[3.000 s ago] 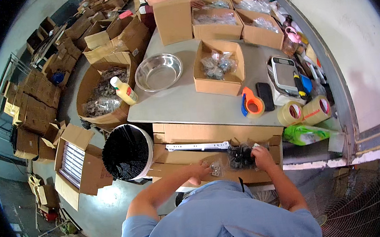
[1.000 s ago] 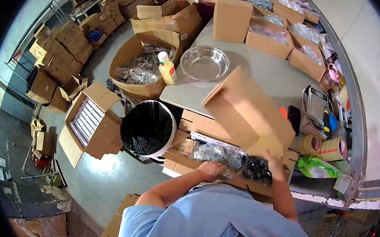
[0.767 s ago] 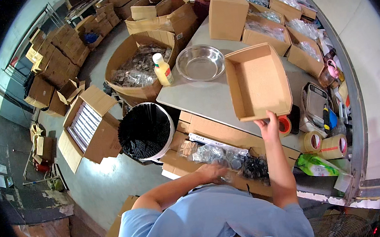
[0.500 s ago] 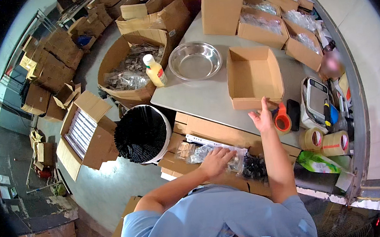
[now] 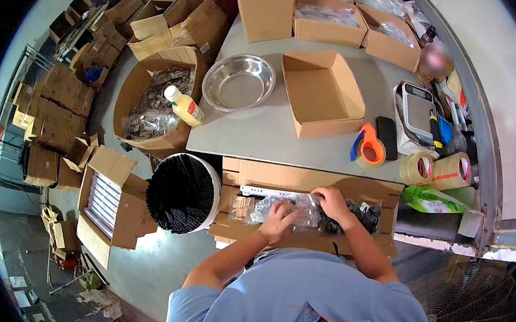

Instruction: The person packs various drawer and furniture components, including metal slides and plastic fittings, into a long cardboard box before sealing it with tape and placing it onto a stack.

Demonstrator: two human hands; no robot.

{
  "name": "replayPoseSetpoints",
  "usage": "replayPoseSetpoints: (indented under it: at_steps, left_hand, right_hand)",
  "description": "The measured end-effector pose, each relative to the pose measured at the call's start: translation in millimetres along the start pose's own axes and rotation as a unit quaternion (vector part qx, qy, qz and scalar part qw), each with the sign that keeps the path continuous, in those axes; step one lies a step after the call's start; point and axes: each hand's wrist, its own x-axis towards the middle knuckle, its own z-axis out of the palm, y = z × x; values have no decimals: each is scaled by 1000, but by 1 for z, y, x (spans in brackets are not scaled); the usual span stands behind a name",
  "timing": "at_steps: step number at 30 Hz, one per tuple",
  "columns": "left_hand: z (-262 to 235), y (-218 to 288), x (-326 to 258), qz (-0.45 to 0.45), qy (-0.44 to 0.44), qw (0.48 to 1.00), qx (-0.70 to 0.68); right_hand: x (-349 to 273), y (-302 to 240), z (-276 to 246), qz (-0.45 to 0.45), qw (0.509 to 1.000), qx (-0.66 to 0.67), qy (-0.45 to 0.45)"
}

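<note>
While both hands worked inside the long carton below the desk, the open box on the desk stood empty, so filling appeared barely begun. Left hand lay loosely curled on the clear bags. Right hand pinched a bag's edge.

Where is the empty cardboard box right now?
In the head view, the empty box sits open on the grey table, right of the steel bowl and just behind the orange tape dispenser.
</note>
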Motion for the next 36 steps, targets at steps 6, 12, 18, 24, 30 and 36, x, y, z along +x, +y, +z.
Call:
replayPoseSetpoints:
  at_steps: [6, 12, 18, 24, 30, 36]
  left_hand:
    - [-6, 10, 19, -48, -20, 995, 83]
    - [0, 22, 34, -7, -301, 933, 200]
    - [5, 17, 31, -13, -281, 944, 172]
    - [-6, 24, 31, -73, -284, 927, 235]
    - [-11, 31, 15, -101, -295, 920, 238]
    - [-50, 35, -5, 14, -393, 890, 229]
  right_hand:
    - [-16, 13, 2, -13, 987, -150, 52]
    - [-13, 34, -28, 76, 939, -283, 179]
    - [-14, 28, -30, 89, 932, -292, 197]
    - [-13, 15, -37, 61, 924, -330, 184]
    - [-31, 9, -40, -12, 935, -308, 178]
    - [-55, 6, -40, -40, 942, -292, 158]
